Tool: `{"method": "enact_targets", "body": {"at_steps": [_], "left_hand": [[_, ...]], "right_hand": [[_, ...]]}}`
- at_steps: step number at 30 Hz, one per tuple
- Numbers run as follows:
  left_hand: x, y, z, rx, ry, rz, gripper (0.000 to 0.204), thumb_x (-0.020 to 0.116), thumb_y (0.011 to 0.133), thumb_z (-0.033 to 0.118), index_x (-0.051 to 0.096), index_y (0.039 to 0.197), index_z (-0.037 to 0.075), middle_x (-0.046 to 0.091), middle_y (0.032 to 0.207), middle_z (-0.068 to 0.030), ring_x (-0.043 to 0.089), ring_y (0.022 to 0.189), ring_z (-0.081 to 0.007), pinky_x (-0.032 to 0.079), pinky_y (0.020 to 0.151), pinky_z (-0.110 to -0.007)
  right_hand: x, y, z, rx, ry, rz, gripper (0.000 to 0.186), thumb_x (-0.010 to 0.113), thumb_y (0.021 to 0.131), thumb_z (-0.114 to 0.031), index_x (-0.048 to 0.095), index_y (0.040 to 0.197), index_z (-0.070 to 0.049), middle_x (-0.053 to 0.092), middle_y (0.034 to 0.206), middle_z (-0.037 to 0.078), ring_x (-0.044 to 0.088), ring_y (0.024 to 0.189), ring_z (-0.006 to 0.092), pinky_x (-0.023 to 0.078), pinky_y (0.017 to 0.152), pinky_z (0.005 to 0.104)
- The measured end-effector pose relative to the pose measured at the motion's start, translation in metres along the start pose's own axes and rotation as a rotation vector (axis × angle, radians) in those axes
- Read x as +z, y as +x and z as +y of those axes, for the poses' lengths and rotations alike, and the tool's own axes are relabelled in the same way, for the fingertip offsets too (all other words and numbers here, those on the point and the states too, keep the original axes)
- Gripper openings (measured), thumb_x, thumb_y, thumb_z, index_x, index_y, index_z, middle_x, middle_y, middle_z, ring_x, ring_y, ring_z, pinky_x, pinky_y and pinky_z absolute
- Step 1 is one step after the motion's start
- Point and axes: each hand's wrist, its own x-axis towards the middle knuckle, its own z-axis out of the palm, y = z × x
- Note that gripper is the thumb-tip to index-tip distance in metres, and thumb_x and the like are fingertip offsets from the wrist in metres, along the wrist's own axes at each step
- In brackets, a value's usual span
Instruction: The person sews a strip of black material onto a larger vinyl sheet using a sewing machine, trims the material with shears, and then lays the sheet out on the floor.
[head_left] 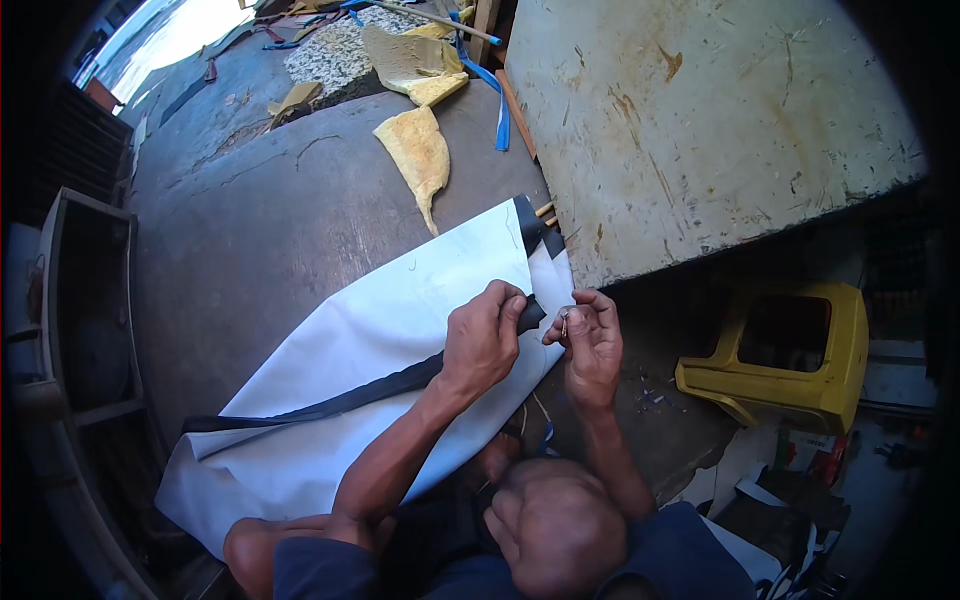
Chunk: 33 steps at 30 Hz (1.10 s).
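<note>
A large white sheet [410,280], edged with a black strip [350,396], lies across my lap and the floor. My left hand [485,338] is closed in a pinch on the black edge near the sheet's right side. Close beside it, my right hand [592,345] is raised with thumb and fingers pinched together. Between those fingertips is a small, thin, brownish item [564,326], too small to name. Two thin light-coloured sticks [545,209] poke out by the sheet's far corner, next to a black folded piece [530,222].
Ragged yellow foam pieces [415,150] lie on the floor ahead, beside a speckled slab [335,58] and a blue strap [502,120]. A stained, pale panel [720,130] juts in at right. Below it stands a yellow cab-shaped shell [850,345]. A wooden shelf [105,412] is at left.
</note>
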Motion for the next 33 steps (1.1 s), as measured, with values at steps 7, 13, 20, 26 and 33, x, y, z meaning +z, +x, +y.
{"method": "enact_targets", "body": {"at_steps": [7, 13, 20, 26, 33], "left_hand": [[-0.002, -0.001, 0.001, -0.039, -0.108, -0.069, 0.015, 0.059, 0.102, 0.011, 0.064, 0.100, -0.002, 0.067, 0.078, -0.0208, 0.067, 0.067, -0.0336, 0.051, 0.064, -0.041], [-0.005, 0.000, 0.002, -0.019, -0.097, -0.073, 0.014, 0.059, 0.103, 0.011, 0.065, 0.102, -0.002, 0.067, 0.077, -0.0173, 0.065, 0.068, -0.0256, 0.051, 0.067, -0.037], [-0.002, -0.002, 0.002, 0.077, -0.070, -0.047, 0.011, 0.063, 0.100, 0.009, 0.067, 0.103, -0.001, 0.070, 0.084, -0.0169, 0.069, 0.073, -0.0293, 0.053, 0.069, -0.037], [0.014, -0.008, -0.008, 0.346, 0.028, 0.096, 0.008, 0.068, 0.094, 0.003, 0.067, 0.102, 0.001, 0.069, 0.091, -0.0162, 0.068, 0.082, -0.0345, 0.053, 0.072, -0.041], [0.018, -0.009, -0.008, 0.491, 0.125, 0.140, 0.015, 0.071, 0.088, -0.002, 0.066, 0.101, 0.002, 0.068, 0.089, -0.0135, 0.066, 0.080, -0.0314, 0.052, 0.072, -0.040]], "right_hand": [[0.004, 0.007, -0.018, 0.172, 0.196, -0.092, 0.026, 0.061, 0.103, -0.007, 0.059, 0.126, 0.006, 0.066, 0.099, 0.009, 0.065, 0.088, 0.0129, 0.057, 0.081, 0.0308], [0.000, 0.009, -0.018, 0.126, -0.036, -0.106, 0.027, 0.070, 0.099, -0.007, 0.064, 0.122, 0.006, 0.068, 0.096, 0.009, 0.066, 0.083, 0.0117, 0.056, 0.080, 0.0279], [0.000, 0.008, -0.023, 0.114, -0.273, -0.029, 0.028, 0.074, 0.098, -0.013, 0.070, 0.121, 0.004, 0.069, 0.093, 0.004, 0.062, 0.079, 0.0092, 0.052, 0.074, 0.0249], [0.008, -0.004, -0.035, 0.011, -0.362, 0.046, 0.026, 0.072, 0.100, -0.014, 0.070, 0.121, 0.001, 0.068, 0.095, 0.003, 0.060, 0.079, 0.0075, 0.050, 0.071, 0.0231], [0.018, -0.015, -0.030, 0.036, -0.359, 0.131, 0.022, 0.072, 0.100, -0.012, 0.070, 0.117, 0.002, 0.069, 0.091, 0.002, 0.058, 0.077, 0.0055, 0.048, 0.068, 0.0206]]}}
